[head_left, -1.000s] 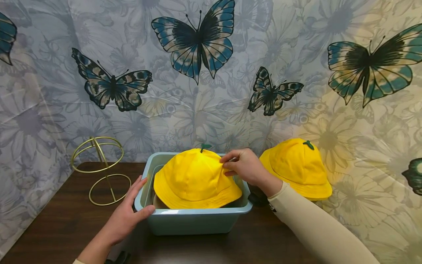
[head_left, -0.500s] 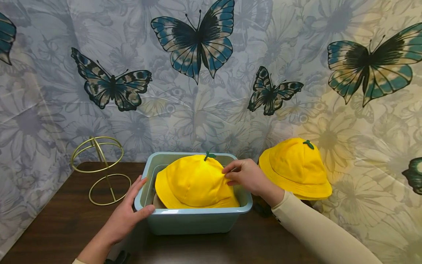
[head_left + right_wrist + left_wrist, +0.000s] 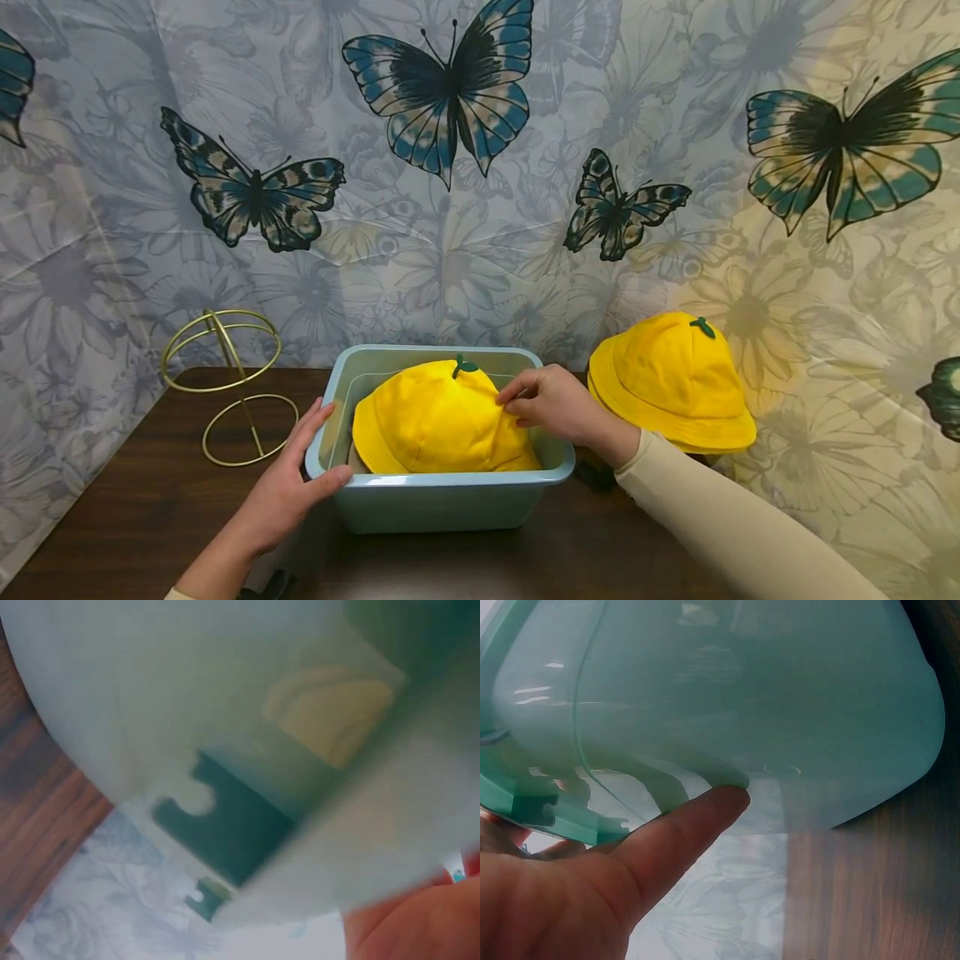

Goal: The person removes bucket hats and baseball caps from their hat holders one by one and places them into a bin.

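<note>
A yellow bucket hat [image 3: 435, 421] with a small green sprout on its crown sits in the pale blue-green plastic basin [image 3: 442, 504]. My right hand [image 3: 558, 404] pinches the cloth on the hat's right side between thumb and fingers. At the basin's left front corner, my left hand [image 3: 288, 479] rests with its thumb on the front rim and its fingers stretched along the left side. The left wrist view shows one straight finger [image 3: 682, 836] against the basin's outer wall. Something beige [image 3: 356, 457] shows under the hat's left brim.
A second yellow bucket hat [image 3: 675, 383] with a green sprout stands at the right. At the left is a gold wire stand [image 3: 243, 404] with rings. The dark wooden table [image 3: 135, 475] backs onto a butterfly-patterned cloth [image 3: 450, 275].
The right hand has lowered the hat deeper into the basin, and its crown now sits lower, with the sprout turned. The left hand has stayed at the basin's corner.
</note>
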Demonstrator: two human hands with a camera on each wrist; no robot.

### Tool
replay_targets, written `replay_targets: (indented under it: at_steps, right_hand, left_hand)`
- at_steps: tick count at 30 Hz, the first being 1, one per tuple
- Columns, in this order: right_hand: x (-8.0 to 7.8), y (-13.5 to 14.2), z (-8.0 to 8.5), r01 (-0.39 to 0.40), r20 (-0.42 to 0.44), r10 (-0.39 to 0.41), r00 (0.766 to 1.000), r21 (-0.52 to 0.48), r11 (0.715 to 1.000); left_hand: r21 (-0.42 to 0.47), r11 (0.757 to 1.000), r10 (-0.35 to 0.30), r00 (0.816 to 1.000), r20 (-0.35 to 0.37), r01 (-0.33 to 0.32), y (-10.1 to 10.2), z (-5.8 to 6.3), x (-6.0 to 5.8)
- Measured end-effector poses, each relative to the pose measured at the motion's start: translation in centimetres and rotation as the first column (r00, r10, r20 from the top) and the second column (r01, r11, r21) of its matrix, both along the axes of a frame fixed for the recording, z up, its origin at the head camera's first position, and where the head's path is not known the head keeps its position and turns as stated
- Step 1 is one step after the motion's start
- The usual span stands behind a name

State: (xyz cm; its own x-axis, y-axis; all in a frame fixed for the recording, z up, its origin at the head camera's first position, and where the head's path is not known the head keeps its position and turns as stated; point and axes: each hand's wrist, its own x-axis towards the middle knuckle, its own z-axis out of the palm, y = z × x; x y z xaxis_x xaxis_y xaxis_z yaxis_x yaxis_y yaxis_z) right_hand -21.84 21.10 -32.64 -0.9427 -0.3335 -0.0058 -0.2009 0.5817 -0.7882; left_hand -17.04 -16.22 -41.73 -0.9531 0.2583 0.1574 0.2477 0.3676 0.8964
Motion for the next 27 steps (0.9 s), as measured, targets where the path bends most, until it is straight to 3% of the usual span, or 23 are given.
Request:
replay_targets:
  at_steps: [5,8,12,16,20,27]
  right_hand:
    - [-0.2,0.2,1.3,-0.099,-0.121,0.120,0.985,0.165,0.981]
    - [-0.3,0.0,2.8,-0.164,-0.208,0.222,0.953,0.265,0.950]
    - [-0.7,-1.1,4.8,-0.295,-0.213,0.375,0.902,0.330,0.897]
    - [-1.3,-3.0,5.8,-0.420,-0.173,0.520,0.836,0.407,0.811]
    - [-2.0,-4.8,5.4,-0.509,-0.109,0.623,0.775,0.477,0.717]
    - [-3.0,-6.6,3.5,-0.585,0.027,0.693,0.720,0.562,0.585]
  left_hand:
    - [0.009,1.000,-0.006,1.000,-0.021,0.006,0.0,0.0,0.1]
    - [0.007,1.000,-0.008,1.000,-0.024,0.008,0.0,0.0,0.1]
    - [-0.002,1.000,-0.007,1.000,-0.025,0.007,0.0,0.0,0.1]
    - [-0.006,1.000,-0.004,1.000,-0.026,0.004,-0.1,0.0,0.2]
    - [0.001,1.000,-0.005,1.000,-0.023,0.006,-0.1,0.1,0.2]
    - [0.017,1.000,-0.009,1.000,-0.023,0.009,0.0,0.1,0.1]
